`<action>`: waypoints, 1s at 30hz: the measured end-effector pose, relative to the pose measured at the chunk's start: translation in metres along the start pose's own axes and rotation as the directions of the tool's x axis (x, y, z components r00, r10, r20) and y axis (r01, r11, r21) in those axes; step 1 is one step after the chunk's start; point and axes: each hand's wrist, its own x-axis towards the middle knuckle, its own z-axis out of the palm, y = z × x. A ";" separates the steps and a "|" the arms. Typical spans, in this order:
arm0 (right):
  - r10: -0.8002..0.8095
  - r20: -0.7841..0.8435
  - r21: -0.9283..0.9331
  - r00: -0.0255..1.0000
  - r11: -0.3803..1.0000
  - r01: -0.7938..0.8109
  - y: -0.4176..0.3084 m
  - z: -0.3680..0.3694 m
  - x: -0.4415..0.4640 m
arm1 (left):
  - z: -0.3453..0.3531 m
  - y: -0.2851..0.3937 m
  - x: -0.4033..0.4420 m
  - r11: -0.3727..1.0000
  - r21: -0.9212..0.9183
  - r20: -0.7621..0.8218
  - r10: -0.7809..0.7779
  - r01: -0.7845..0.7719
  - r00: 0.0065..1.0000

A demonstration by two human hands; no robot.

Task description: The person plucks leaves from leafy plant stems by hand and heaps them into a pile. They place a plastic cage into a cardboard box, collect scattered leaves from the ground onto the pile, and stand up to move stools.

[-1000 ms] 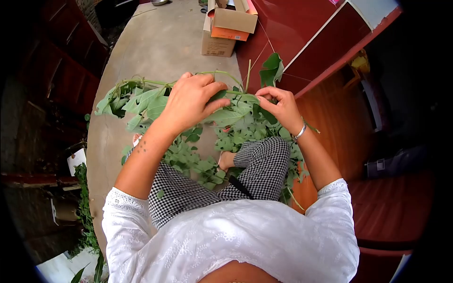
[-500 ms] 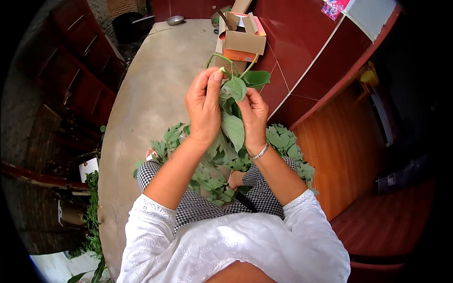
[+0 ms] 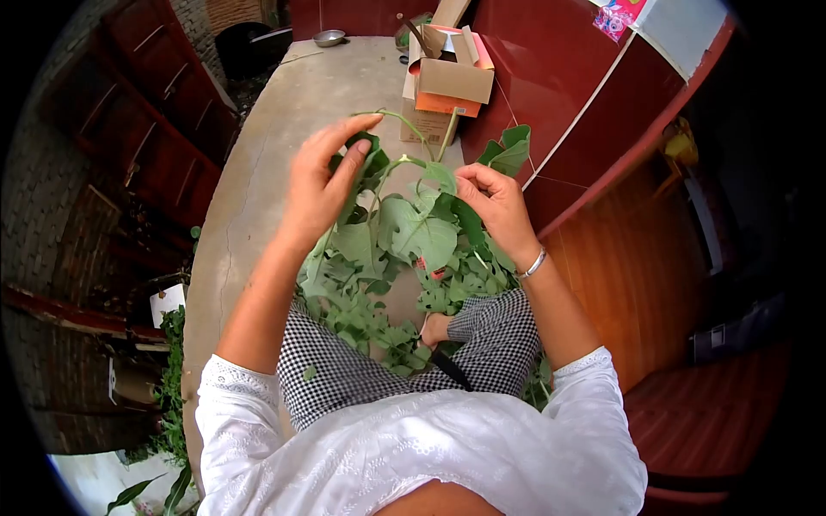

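A leafy green vine [image 3: 419, 228] with lobed leaves hangs between my hands, above my knees. Its pale cut stem end [image 3: 406, 158] shows near the middle. My left hand [image 3: 314, 185] is at the left side, thumb and forefinger apart, with a dark leaf [image 3: 372, 163] beside the thumb. Thumb and fingers of my right hand [image 3: 495, 205] pinch the vine at a leaf; the exact grip point is partly hidden. Behind that hand a broad leaf [image 3: 509, 153] stands out. More cut leaves [image 3: 370, 322] lie around my feet and between my legs.
Open cardboard boxes [image 3: 454, 82] are stacked ahead against the red tiled wall [image 3: 559, 60]. A metal bowl [image 3: 329, 38] sits on the far concrete floor [image 3: 249, 215]. To the right is a doorway with an orange wood-look floor [image 3: 611, 275].
My hands have moved apart, the left one leftward and opening, the right one rightward and down. The vine has spread out between them, showing more leaves.
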 end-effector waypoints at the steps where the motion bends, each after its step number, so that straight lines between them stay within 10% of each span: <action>1: 0.030 0.027 0.007 0.999 1.000 -0.030 -0.005 -0.001 -0.001 | -0.005 0.001 0.010 0.989 0.102 0.007 0.106 -0.107 0.994; 4: 0.059 0.089 -0.091 0.994 0.995 -0.050 -0.020 0.000 -0.007 | -0.007 0.011 0.032 0.893 0.378 0.045 0.248 -0.246 0.968; 10: -0.005 0.137 -0.186 0.991 0.982 0.031 -0.016 0.014 -0.012 | 0.013 0.036 0.067 0.835 0.294 0.454 0.306 -0.465 0.837; 16: 0.049 -0.011 0.092 0.999 0.995 -0.048 -0.001 -0.001 -0.016 | 0.001 0.044 0.046 0.989 0.146 0.322 -0.020 -0.029 0.946; 18: 0.081 -0.070 0.263 0.994 0.963 -0.060 -0.006 -0.003 -0.017 | 0.008 0.020 0.023 0.970 -0.191 -0.033 -0.158 0.149 0.987; 24: 0.078 -0.054 0.252 0.996 0.966 -0.061 -0.003 0.009 -0.012 | 0.033 0.017 -0.015 0.858 -0.365 0.301 -0.260 0.363 0.917; 30: 0.051 -0.096 0.158 0.994 0.987 -0.036 -0.027 0.039 -0.018 | 0.057 0.030 -0.022 0.838 -0.454 0.089 -0.295 0.302 0.951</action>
